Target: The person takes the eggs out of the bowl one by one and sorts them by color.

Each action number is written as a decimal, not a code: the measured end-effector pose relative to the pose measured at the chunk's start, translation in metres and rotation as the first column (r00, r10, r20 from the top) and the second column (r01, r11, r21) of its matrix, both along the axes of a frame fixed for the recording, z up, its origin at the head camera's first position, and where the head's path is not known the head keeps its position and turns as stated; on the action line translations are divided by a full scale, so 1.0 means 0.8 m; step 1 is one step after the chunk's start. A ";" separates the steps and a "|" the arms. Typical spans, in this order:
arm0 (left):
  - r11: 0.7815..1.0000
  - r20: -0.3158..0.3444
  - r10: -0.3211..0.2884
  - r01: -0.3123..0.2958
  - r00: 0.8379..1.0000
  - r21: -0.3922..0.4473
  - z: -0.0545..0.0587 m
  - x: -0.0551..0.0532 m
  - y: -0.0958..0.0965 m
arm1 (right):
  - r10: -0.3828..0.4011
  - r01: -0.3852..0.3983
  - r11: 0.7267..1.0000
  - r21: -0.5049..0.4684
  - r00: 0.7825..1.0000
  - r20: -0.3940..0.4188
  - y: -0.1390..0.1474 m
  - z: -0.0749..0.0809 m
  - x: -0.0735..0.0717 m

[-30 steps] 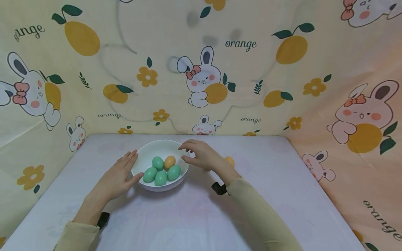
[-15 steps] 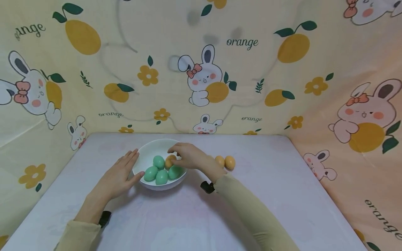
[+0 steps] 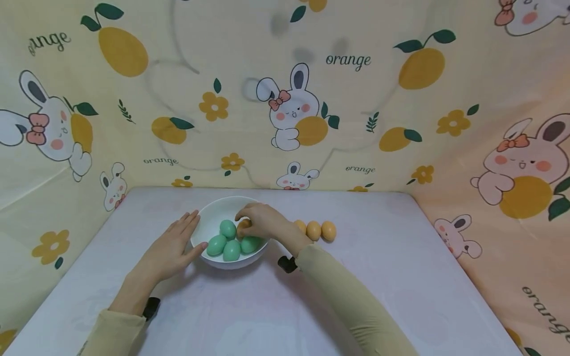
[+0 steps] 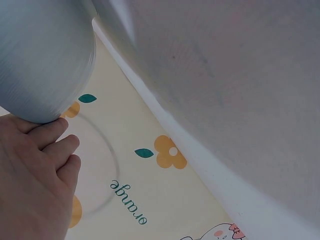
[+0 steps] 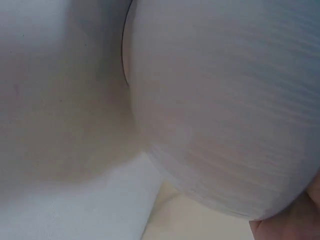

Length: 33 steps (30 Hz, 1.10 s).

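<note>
A white bowl (image 3: 215, 207) stands on the table with several green eggs (image 3: 231, 250) and one orange-yellow egg (image 3: 242, 229) in it. My right hand (image 3: 267, 223) reaches over the bowl's right side, its thumb and fingers curled round the orange-yellow egg and partly covering it. On the bowl's left side rests my left hand (image 3: 166, 249), fingers extended against the rim. In the left wrist view its fingertips touch the bowl's outer wall (image 4: 45, 60). The right wrist view is mostly filled by the bowl's outside (image 5: 225, 110), with a bit of hand at the lower right corner.
Three orange-yellow eggs (image 3: 313, 231) lie in a row on the table, right of the bowl and behind my right forearm. A pale cloth covers the table (image 3: 249, 311). Printed fabric walls (image 3: 249, 163) with rabbits and oranges rise at the back and sides.
My right hand has moved left from the bowl's right rim into the bowl and closed round the orange-yellow egg. The eggs behind the forearm have come into sight. My left hand stays at the rim.
</note>
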State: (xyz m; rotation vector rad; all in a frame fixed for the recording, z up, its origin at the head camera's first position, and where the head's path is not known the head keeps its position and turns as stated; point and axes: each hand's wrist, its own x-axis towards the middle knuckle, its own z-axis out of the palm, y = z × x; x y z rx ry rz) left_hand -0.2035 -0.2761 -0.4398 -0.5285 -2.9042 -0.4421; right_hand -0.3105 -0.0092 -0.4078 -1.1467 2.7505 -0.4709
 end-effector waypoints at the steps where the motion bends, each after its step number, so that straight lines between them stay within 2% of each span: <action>1: 1.000 -0.001 -0.002 0.002 1.000 0.001 0.000 0.000 0.000 | -0.004 0.004 1.000 0.002 1.000 0.004 0.000 -0.001 -0.001; 10: 1.000 -0.008 -0.010 0.010 1.000 0.007 0.003 -0.001 0.002 | 0.010 -0.010 1.000 0.012 1.000 0.017 -0.008 -0.002 -0.007; 33: 1.000 -0.012 -0.004 0.004 1.000 0.002 -0.001 0.000 0.000 | 0.018 -0.017 1.000 -0.011 1.000 0.018 -0.012 -0.013 -0.006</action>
